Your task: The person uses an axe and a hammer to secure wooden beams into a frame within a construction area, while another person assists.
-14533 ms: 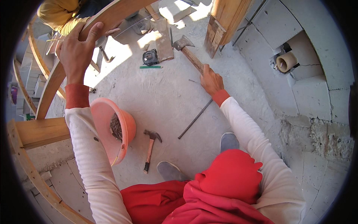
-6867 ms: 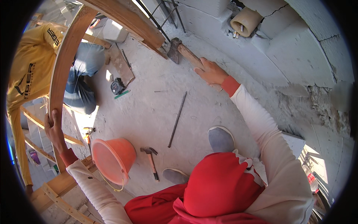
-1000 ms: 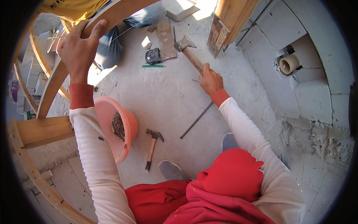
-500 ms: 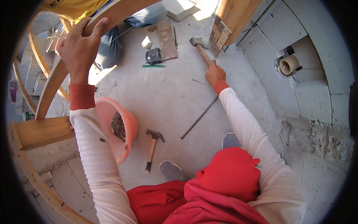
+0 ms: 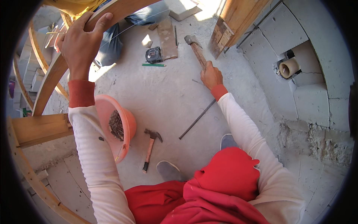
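Note:
My left hand (image 5: 80, 48) is closed on the edge of a curved wooden rib (image 5: 118, 12), thumb over its near face, at the upper left. My right hand (image 5: 212, 75) grips the wooden handle of a hammer (image 5: 195, 51) and holds it out at the upper middle. The hammer's metal head points away from me, left of the foot of a wooden post (image 5: 234, 23) and apart from it. Below my left hand, partly behind my sleeve, a pink-orange plastic basin (image 5: 128, 125) holds a heap of nails (image 5: 116, 126).
A claw hammer (image 5: 150, 149) and a metal rod (image 5: 197, 118) lie on the concrete floor. Farther off are a tape measure (image 5: 153, 55), a green pencil (image 5: 153, 65) and a board (image 5: 167, 39). Another person in jeans (image 5: 110, 46) is beyond the rib. A pipe (image 5: 289, 68) pokes from the right block wall.
My right hand has swung the hammer a little left, away from the post's foot. My left hand keeps its hold on the rib. The view has shifted slightly.

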### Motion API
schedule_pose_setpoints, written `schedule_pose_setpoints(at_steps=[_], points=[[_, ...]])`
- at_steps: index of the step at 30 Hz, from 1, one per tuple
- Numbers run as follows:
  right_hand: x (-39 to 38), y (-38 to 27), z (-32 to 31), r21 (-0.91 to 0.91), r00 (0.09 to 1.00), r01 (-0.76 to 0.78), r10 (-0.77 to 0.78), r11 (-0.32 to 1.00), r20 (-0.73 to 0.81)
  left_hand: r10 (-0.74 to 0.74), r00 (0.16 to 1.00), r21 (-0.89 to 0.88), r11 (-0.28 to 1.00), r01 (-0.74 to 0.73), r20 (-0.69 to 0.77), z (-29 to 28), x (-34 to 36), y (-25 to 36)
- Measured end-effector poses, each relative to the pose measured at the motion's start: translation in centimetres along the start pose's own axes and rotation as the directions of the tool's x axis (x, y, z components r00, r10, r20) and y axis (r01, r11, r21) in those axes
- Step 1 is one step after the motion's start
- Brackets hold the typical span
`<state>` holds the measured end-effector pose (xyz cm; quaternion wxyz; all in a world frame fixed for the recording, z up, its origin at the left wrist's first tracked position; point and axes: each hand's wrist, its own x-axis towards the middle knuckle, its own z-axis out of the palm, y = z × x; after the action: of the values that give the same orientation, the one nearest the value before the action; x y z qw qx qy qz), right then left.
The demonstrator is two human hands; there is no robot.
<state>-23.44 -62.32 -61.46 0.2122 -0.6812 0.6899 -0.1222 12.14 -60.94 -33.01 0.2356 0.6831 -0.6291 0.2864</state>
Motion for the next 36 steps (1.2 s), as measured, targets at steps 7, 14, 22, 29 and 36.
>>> schedule_pose_setpoints(at_steps=[7, 14, 22, 29, 36], points=[[2.2, 3.6, 0.6, -0.032, 0.996, -0.062, 0.060, 0.998, -0.070, 0.003, 1.000, -0.038, 0.999, -0.002, 0.024, -0.4, 1.0, 1.5], [-0.7, 1.6, -0.2, -0.038, 1.000, 0.007, -0.006, 0.999, 0.029, 0.017, 1.000, 0.005, 1.000, -0.017, 0.015, -0.2, -0.3, -0.5], [-4.1, 1.3, -1.1, 0.058, 0.995, 0.097, -0.096, 0.994, -0.012, 0.023, 1.000, 0.030, 0.999, -0.024, 0.019, -0.2, -0.3, -0.5], [-2.6, 7.0, -1.8, -0.117, 1.000, -0.025, 0.027, 0.993, 0.010, 0.029, 0.999, -0.013, 1.000, -0.029, 0.019, 0.1, 0.8, 0.8], [-5.1, 4.7, -4.0, 0.014, 0.998, 0.058, -0.058, 0.998, 0.039, -0.005, 0.998, 0.018, 1.000, 0.004, 0.057, -0.4, 0.1, -0.3]])
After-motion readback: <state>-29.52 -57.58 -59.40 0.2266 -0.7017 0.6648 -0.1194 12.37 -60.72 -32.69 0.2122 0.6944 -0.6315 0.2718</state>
